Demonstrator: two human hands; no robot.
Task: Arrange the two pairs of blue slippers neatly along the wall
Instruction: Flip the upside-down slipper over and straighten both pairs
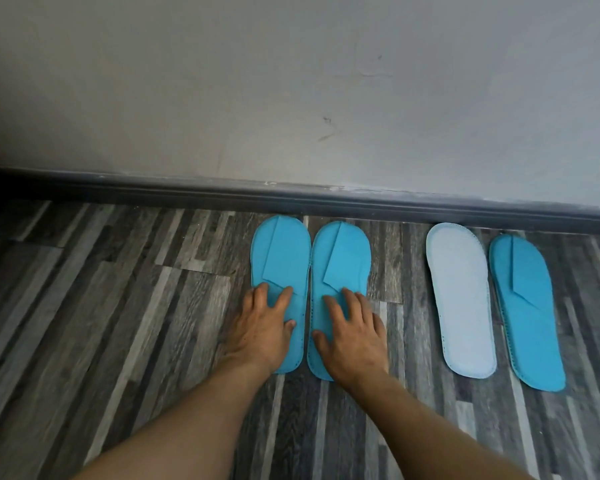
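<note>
Two flat blue slippers lie side by side with their toes at the baseboard: the left one (280, 251) and the right one (342, 258). My left hand (260, 330) rests flat on the heel half of the left slipper, fingers spread. My right hand (352, 334) lies flat on the heel half of the right one. Further right lies a second pair, apart from the first. One slipper of it (459, 299) is turned sole up and shows pale white-blue. The other (525, 313) lies blue side up, angled slightly to the right.
A grey wall (291, 81) with a dark baseboard (187, 192) runs across the view. The floor (118, 306) is grey wood-pattern planks, bare to the left of the slippers.
</note>
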